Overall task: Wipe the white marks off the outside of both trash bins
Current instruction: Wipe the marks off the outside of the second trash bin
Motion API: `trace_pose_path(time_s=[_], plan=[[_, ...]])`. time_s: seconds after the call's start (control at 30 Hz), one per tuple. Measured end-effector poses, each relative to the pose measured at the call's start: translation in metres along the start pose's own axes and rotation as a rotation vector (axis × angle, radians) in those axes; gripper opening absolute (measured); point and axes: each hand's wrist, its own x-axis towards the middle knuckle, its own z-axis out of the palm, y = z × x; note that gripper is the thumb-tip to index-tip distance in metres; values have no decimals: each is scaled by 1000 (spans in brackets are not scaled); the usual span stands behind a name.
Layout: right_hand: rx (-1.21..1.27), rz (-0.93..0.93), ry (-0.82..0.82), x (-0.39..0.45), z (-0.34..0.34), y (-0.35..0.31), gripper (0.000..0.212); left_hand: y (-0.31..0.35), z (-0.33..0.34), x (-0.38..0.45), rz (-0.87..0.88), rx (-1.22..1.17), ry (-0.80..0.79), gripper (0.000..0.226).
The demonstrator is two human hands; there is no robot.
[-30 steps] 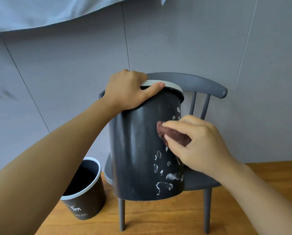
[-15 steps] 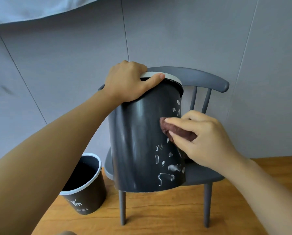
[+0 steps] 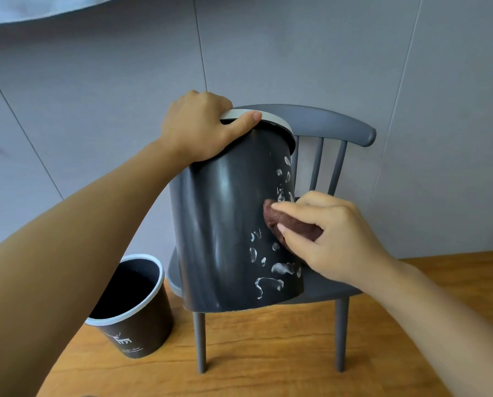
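Observation:
A tall dark grey trash bin [image 3: 225, 224] with a white rim stands tilted on the seat of a grey chair [image 3: 334, 290]. White marks [image 3: 271, 270] dot its right side, above and below the cloth. My left hand [image 3: 202, 130] grips the bin's rim at the top. My right hand [image 3: 331, 233] pinches a brown cloth [image 3: 291, 222] and presses it against the bin's right side at mid height. A second, shorter dark bin [image 3: 133, 308] with a white rim and a white deer print stands upright on the floor at the lower left.
The chair's back [image 3: 336, 124] and spindles rise behind the bin, close to a grey panelled wall [image 3: 268, 53]. The floor [image 3: 268, 353] is wooden. A pale blue fabric [image 3: 24, 10] hangs at the upper left.
My right hand with the cloth has slid a little down the bin's side, uncovering marks above it. My left hand keeps its grip on the rim.

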Motion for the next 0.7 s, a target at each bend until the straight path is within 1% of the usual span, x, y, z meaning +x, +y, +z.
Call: trace_pose_path(time_s=[0.07, 0.1, 0.13, 0.27, 0.37, 0.5, 0.63, 0.7], plan=[[76, -7, -154, -1, -5, 1, 31, -3, 0, -2, -15, -10, 3, 73], [80, 1, -201, -1, -8, 1, 34, -4, -1, -3, -23, -11, 7, 72], [69, 7, -208, 0, -9, 3, 36, -5, -1, -4, -29, -11, 11, 72], [68, 35, -68, 1, -4, 5, 30, -4, -3, -6, -36, -9, 14, 71], [76, 48, 13, 0, 3, 2, 31, -4, -2, -6, -24, -3, 13, 71], [9, 22, 104, 0, 9, -3, 33, -4, -3, -6, -19, -5, 8, 71], [-12, 15, 110, 1, 11, -11, 32, -5, -3, -6, -24, -8, 11, 71], [11, -20, 21, 2, 6, -13, 31, -7, -3, -6, -23, -8, 15, 72]])
